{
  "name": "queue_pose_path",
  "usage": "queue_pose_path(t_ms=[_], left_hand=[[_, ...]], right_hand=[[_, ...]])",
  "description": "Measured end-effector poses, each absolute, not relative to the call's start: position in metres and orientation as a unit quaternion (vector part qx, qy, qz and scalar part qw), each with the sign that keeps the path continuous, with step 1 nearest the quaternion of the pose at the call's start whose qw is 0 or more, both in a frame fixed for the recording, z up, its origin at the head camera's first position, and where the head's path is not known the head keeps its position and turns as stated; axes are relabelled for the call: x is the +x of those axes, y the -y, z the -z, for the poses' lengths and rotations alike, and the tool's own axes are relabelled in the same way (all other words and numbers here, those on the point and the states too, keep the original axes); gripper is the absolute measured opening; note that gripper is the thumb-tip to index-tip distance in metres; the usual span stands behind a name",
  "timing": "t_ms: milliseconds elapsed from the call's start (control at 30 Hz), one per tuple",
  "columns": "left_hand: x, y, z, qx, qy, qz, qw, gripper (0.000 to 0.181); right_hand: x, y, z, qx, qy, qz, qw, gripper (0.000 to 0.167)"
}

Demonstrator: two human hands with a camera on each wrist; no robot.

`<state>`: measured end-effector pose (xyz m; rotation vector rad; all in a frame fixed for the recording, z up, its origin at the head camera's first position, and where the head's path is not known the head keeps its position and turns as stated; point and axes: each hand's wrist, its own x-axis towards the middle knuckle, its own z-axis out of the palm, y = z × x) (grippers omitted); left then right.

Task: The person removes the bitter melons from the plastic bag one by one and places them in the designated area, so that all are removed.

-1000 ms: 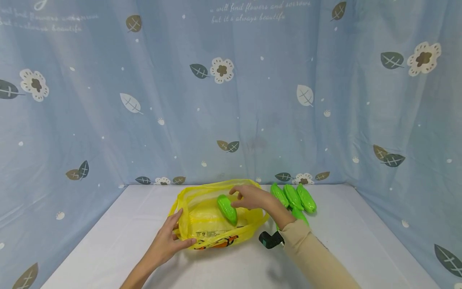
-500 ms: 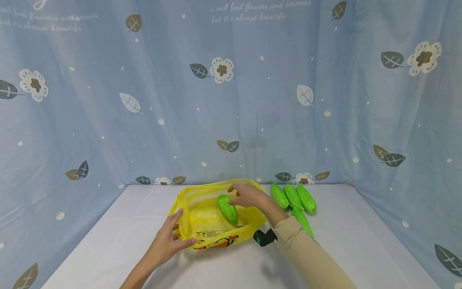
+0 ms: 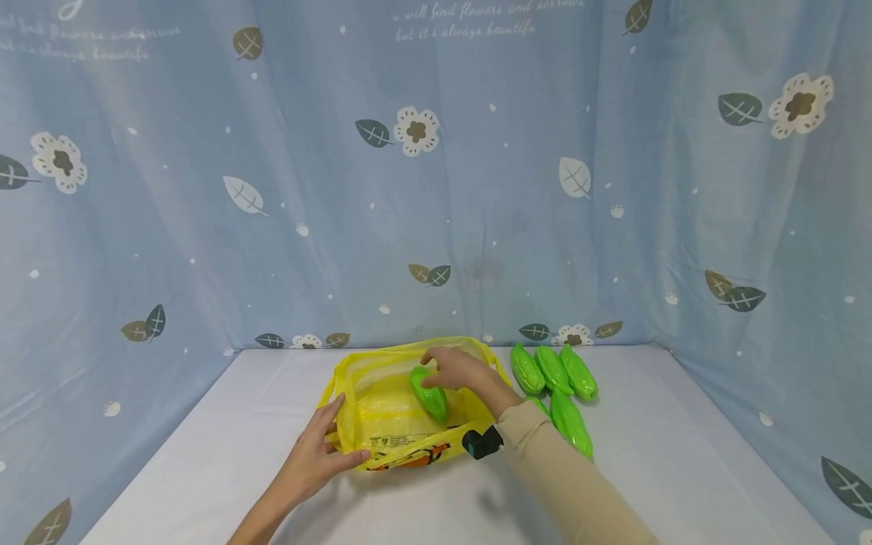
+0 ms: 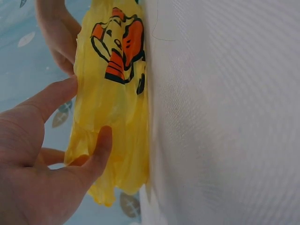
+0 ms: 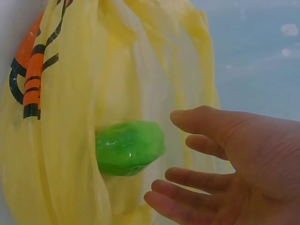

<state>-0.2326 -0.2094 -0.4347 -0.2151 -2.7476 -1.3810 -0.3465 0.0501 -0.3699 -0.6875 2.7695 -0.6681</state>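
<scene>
A yellow plastic bag (image 3: 384,409) lies on the table with its mouth facing up toward the head camera. Inside it is a glossy green, elongated packet, like a corn cob (image 3: 436,403). My left hand (image 3: 315,454) rests against the bag's left rim; the left wrist view shows its thumb and fingers (image 4: 101,145) spread on the yellow film. Over the bag's mouth reaches my right hand (image 3: 458,369), close to the green packet. In the right wrist view that hand (image 5: 262,150) has its fingers apart, with a gap between them and the packet (image 5: 130,149).
Several similar green packets (image 3: 553,369) lie on the white table (image 3: 654,439) right of the bag, one of them (image 3: 571,422) nearer the front. A small black device (image 3: 482,443) sits at the right wrist. A patterned blue curtain (image 3: 490,227) stands behind and at the sides.
My right hand has shifted a little left, over the green packet in the bag. The left hand, the bag and that packet look the same.
</scene>
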Motion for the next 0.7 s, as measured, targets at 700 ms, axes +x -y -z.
queue_pose_path(t_ms=[700], left_hand=[[-0.233,0.209,0.436,-0.071,0.892,0.446,0.024,0.104]], right_hand=[[-0.352,-0.038,0.384,-0.214,-0.934,0.245,0.148,0.052]])
